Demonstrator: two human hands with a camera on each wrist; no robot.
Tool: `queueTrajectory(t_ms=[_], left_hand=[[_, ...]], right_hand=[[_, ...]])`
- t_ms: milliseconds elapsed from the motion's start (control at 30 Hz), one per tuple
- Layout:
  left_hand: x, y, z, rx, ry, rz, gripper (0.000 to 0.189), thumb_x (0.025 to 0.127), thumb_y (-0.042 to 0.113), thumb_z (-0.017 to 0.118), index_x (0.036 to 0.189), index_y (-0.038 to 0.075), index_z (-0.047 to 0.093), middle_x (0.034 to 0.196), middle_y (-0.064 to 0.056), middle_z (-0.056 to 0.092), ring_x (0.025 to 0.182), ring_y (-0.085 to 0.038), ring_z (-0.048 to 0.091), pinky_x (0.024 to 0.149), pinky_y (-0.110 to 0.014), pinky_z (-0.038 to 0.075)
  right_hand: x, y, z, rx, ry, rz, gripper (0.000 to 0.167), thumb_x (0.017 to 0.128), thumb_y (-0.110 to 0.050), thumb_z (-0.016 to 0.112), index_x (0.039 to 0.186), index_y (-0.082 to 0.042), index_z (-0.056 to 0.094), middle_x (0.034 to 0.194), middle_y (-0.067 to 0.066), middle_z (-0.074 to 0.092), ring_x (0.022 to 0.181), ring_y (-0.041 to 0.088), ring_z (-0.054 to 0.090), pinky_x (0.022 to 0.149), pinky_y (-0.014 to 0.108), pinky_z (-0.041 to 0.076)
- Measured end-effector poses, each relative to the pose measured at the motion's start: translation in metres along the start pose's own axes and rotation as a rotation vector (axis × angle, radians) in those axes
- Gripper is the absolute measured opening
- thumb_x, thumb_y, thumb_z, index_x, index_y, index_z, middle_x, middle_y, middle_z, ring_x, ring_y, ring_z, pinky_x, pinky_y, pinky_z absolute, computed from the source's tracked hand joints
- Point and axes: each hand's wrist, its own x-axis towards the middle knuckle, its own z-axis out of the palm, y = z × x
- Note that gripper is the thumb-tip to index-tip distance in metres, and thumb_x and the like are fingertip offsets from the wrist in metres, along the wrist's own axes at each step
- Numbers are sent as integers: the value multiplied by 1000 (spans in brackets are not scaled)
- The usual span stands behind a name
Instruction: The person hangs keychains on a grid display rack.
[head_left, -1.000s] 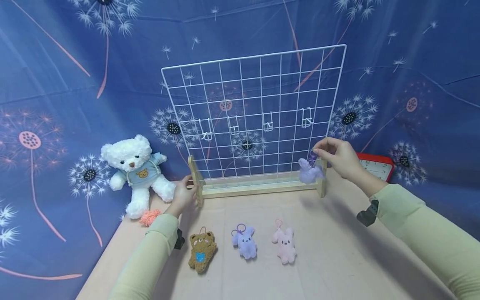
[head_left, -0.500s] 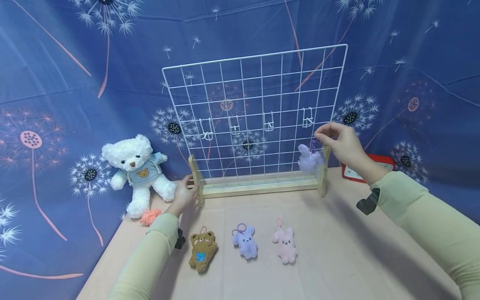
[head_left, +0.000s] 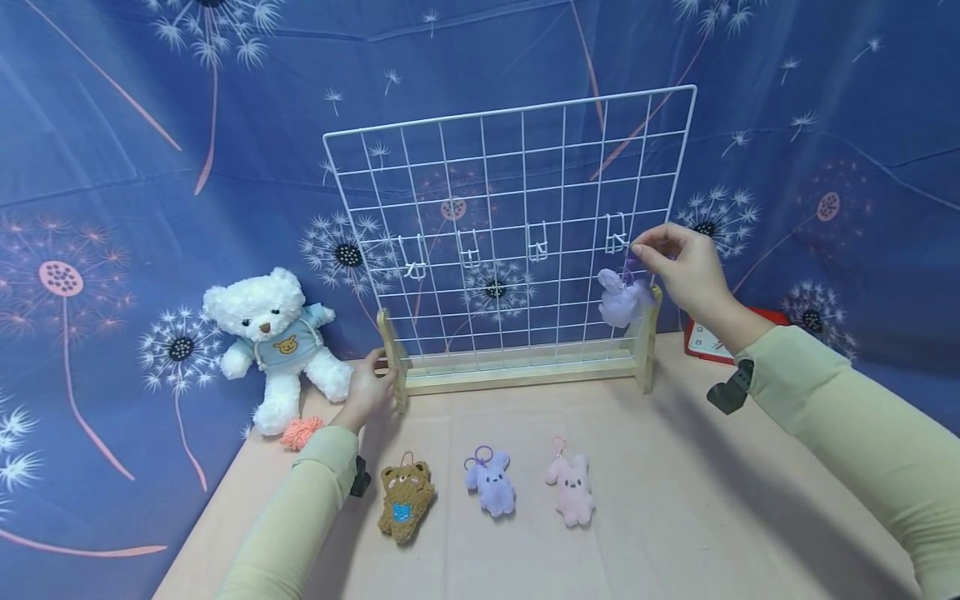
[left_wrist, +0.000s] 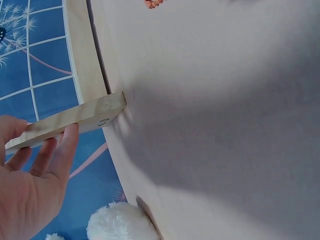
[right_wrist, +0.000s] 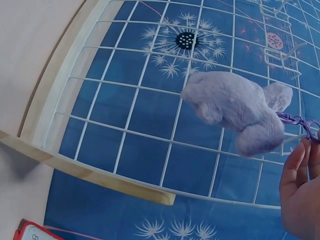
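My right hand pinches the purple ring of a plush keychain, raised before the right side of a white wire grid rack. In the right wrist view the lilac plush hangs from a purple clasp, its back to the camera. Just up and left of those fingertips is the rightmost white hook; several such hooks line the grid. My left hand grips the rack's left wooden foot, thumb on one side and fingers on the other.
On the table lie a brown bear keychain, another lilac plush keychain and a pink one. A white teddy bear sits at the left by an orange pompom. Behind my right wrist is a red clock.
My right hand has risen with the lilac plush keychain, from beside the right foot to near the rightmost hook's height. The left hand has stayed on the left foot.
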Motion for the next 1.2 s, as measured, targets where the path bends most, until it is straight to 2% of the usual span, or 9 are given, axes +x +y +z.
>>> queueTrajectory(t_ms=[333, 600, 867, 1033, 1200], left_hand=[[0, 0, 1, 20, -7, -11, 52, 99, 1, 58, 148, -5, 43, 133, -33, 57, 116, -48, 61, 99, -51, 54], [-1, 5, -1, 33, -8, -8, 52, 99, 1, 57, 149, -5, 43, 134, -33, 56, 117, -48, 60, 101, -52, 53], [-1, 2, 1, 24, -10, -22, 53, 99, 0, 57, 149, -4, 43, 135, -33, 55, 118, -48, 59, 102, -52, 52], [-1, 2, 1, 23, -7, -21, 52, 99, 1, 57, 149, -4, 42, 135, -33, 55, 118, -48, 59, 101, -53, 52], [-2, 4, 1, 13, 0, -19, 52, 99, 0, 57, 148, -4, 43, 134, -32, 56, 117, -47, 60, 101, -52, 53]], right_hand=[[10, -3, 3, -3, -2, 15, 28, 103, -27, 62, 115, -2, 67, 107, 6, 66, 89, 13, 64, 71, 14, 52], [17, -1, 4, 18, -8, 52, 30, 103, -28, 61, 116, -1, 66, 106, 2, 62, 87, 5, 60, 74, 12, 53], [17, 5, 8, -8, -25, 94, 28, 105, -26, 59, 117, -2, 66, 109, 5, 63, 88, 3, 60, 75, 11, 52], [21, 7, 12, 5, -21, 96, 30, 105, -27, 59, 118, -2, 67, 109, 5, 63, 89, 5, 60, 74, 12, 53], [27, 9, 16, 16, -8, 117, 32, 104, -31, 61, 119, -3, 67, 108, 5, 64, 91, 15, 62, 73, 17, 53]])
